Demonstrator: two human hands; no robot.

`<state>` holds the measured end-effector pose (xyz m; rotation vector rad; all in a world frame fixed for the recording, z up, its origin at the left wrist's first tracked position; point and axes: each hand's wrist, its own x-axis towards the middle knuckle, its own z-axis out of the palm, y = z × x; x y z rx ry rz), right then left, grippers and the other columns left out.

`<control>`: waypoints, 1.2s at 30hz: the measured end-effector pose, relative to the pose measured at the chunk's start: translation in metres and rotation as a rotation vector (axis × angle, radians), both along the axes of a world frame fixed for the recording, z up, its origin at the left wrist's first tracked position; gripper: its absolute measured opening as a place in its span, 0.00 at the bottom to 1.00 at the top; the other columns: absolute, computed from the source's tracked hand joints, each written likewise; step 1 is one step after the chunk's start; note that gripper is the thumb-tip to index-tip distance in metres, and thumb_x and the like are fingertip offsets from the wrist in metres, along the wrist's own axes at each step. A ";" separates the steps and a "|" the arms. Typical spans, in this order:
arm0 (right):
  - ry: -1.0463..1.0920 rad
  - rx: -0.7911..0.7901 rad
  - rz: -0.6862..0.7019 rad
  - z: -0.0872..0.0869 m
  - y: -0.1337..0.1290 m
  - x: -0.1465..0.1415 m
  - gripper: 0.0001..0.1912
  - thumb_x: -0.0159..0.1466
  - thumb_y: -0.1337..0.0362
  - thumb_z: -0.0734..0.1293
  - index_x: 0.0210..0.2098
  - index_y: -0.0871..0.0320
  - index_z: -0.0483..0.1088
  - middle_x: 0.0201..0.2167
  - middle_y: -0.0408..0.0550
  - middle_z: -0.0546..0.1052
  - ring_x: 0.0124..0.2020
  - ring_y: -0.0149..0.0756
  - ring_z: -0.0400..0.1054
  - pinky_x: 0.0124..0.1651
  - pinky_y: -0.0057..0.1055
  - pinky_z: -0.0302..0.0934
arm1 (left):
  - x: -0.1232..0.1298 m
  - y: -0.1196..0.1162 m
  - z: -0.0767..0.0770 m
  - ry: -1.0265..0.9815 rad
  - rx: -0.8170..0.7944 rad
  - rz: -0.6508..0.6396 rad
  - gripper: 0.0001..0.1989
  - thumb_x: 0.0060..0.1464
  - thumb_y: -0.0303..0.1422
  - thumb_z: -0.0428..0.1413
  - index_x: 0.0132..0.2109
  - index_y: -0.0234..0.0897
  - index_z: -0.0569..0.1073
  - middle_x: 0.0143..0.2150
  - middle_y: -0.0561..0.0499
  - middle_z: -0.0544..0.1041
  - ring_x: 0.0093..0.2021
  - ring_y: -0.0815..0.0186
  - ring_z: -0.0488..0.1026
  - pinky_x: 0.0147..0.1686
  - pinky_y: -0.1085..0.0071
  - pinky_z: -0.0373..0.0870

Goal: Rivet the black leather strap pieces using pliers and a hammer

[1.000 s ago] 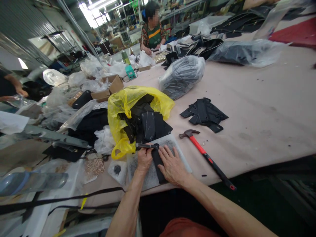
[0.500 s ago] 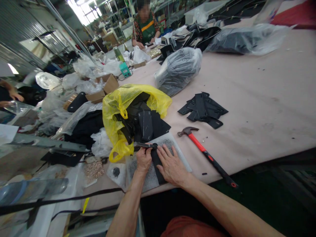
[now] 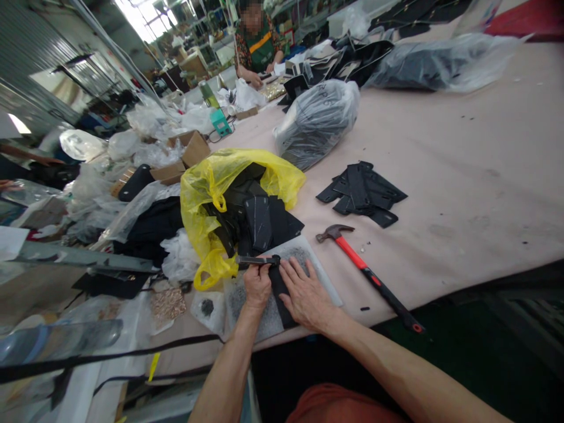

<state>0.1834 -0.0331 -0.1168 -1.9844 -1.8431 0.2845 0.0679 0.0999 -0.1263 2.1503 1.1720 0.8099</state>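
Observation:
My left hand (image 3: 257,286) pinches a dark, bar-shaped metal tool (image 3: 254,260), whose exact kind I cannot make out. The tool's right end touches the top of a black strip (image 3: 281,299). Fingers stretched out, my right hand (image 3: 306,294) lies flat on the strip and covers part of it. Beneath both is a whitish, worn board (image 3: 325,281) at the table edge. A claw hammer (image 3: 359,261) with a red and black handle rests to the right of my right hand. Beyond the board, a yellow plastic bag (image 3: 200,194) holds black pieces (image 3: 259,220).
A pile of slotted black strips (image 3: 361,191) lies beyond the hammer on the pinkish table (image 3: 462,176). Farther back are a filled plastic bag (image 3: 319,120) and another long one (image 3: 434,64). Clutter crowds the left side. A person (image 3: 259,44) sits across the table.
Both my hands, the metal tool and the strip stay in place. The view has shifted slightly. At far left, another person's arm has moved.

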 end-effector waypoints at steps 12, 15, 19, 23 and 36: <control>-0.001 0.008 -0.006 -0.002 0.001 0.001 0.34 0.69 0.52 0.58 0.68 0.66 0.55 0.71 0.56 0.52 0.72 0.53 0.40 0.70 0.58 0.31 | 0.000 -0.001 0.000 0.029 0.013 0.019 0.12 0.62 0.34 0.51 0.44 0.37 0.78 0.44 0.45 0.82 0.47 0.59 0.78 0.51 0.63 0.74; -0.009 0.016 -0.011 -0.003 0.001 0.001 0.33 0.69 0.52 0.58 0.68 0.65 0.56 0.70 0.56 0.53 0.71 0.54 0.41 0.70 0.58 0.31 | -0.001 0.000 -0.002 0.039 0.049 0.017 0.12 0.62 0.34 0.51 0.44 0.36 0.78 0.43 0.45 0.82 0.46 0.60 0.79 0.50 0.63 0.74; -0.005 0.024 -0.010 -0.002 0.000 0.001 0.33 0.69 0.52 0.58 0.68 0.66 0.55 0.70 0.56 0.53 0.71 0.54 0.42 0.70 0.58 0.32 | -0.001 0.001 -0.004 0.046 0.083 0.023 0.12 0.62 0.34 0.51 0.44 0.37 0.79 0.43 0.45 0.82 0.46 0.59 0.79 0.49 0.63 0.75; -0.002 0.030 -0.016 -0.002 0.000 0.000 0.33 0.69 0.52 0.58 0.68 0.66 0.56 0.70 0.56 0.53 0.71 0.53 0.42 0.70 0.58 0.32 | -0.002 0.001 -0.006 0.025 0.087 0.023 0.12 0.62 0.35 0.51 0.44 0.37 0.78 0.43 0.46 0.82 0.45 0.60 0.79 0.49 0.63 0.75; 0.015 0.032 -0.010 -0.001 0.000 -0.001 0.34 0.68 0.53 0.60 0.68 0.65 0.55 0.70 0.57 0.54 0.71 0.53 0.41 0.70 0.59 0.32 | 0.004 0.001 -0.007 0.076 0.133 -0.023 0.11 0.62 0.31 0.50 0.44 0.36 0.77 0.43 0.43 0.82 0.46 0.58 0.79 0.48 0.64 0.75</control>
